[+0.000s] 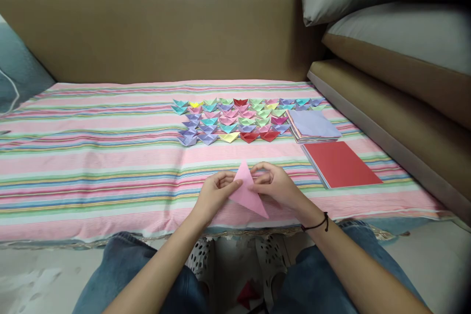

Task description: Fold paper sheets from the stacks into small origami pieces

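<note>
A pink sheet of origami paper (247,191), folded into a triangle, is held up between my two hands over the front of the striped cloth. My left hand (216,191) pinches its left side, with the thumb lying on the near face. From the right, my right hand (274,184) grips the other edge between thumb and fingers; a dark cord bracelet circles that wrist. Beyond the hands, several folded paper boats (228,120) in many colours stand in rows on the cloth.
To the right lie a stack of lilac-topped paper (314,123) and a stack of red-topped paper (342,164). Grey and brown cushions (397,39) are piled at the right edge. A brown backrest (165,34) runs behind the striped cloth (91,162). A red paper piece (248,294) lies on the floor.
</note>
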`<state>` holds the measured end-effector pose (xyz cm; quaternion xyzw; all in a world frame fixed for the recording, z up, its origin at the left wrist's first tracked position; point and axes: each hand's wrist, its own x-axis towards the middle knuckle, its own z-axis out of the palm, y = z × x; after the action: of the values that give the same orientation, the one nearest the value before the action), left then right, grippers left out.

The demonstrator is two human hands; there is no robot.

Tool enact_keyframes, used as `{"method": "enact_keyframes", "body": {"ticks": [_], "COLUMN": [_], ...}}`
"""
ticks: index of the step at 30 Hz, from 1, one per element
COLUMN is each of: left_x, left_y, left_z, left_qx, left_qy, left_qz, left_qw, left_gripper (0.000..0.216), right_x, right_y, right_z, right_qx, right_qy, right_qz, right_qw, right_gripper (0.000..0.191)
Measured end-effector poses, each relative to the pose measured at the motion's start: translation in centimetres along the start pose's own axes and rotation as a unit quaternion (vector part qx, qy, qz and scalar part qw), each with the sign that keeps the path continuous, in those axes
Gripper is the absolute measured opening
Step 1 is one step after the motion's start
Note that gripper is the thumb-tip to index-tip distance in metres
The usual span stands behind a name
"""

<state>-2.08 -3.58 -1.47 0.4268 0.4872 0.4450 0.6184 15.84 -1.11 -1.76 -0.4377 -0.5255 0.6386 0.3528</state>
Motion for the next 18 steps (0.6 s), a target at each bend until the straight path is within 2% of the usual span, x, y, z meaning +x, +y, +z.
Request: {"method": "enact_keyframes", "body": {"ticks": [10, 18], "left_x": [0.08, 0.16], "left_y": [-0.23, -0.32], "left_z": [-0.2, -0.3], "left_qx": [0.027, 0.043], "left_qy": [0.014, 0.041], "left_qz": [0.02, 0.037], "left_qw": [0.999, 0.998], "left_gripper": [0.031, 0.037], "right_x": [-0.52, -0.52], "right_y": [0.63, 0.62], "right_z": [0.61, 0.7], "right_qx": [-0.032, -0.032], "right_qy": [-0.093, -0.106], "right_qz": [0.022, 0.026], "right_qw": [0.995, 0.993], "right_gripper": [0.037, 0.035]}}
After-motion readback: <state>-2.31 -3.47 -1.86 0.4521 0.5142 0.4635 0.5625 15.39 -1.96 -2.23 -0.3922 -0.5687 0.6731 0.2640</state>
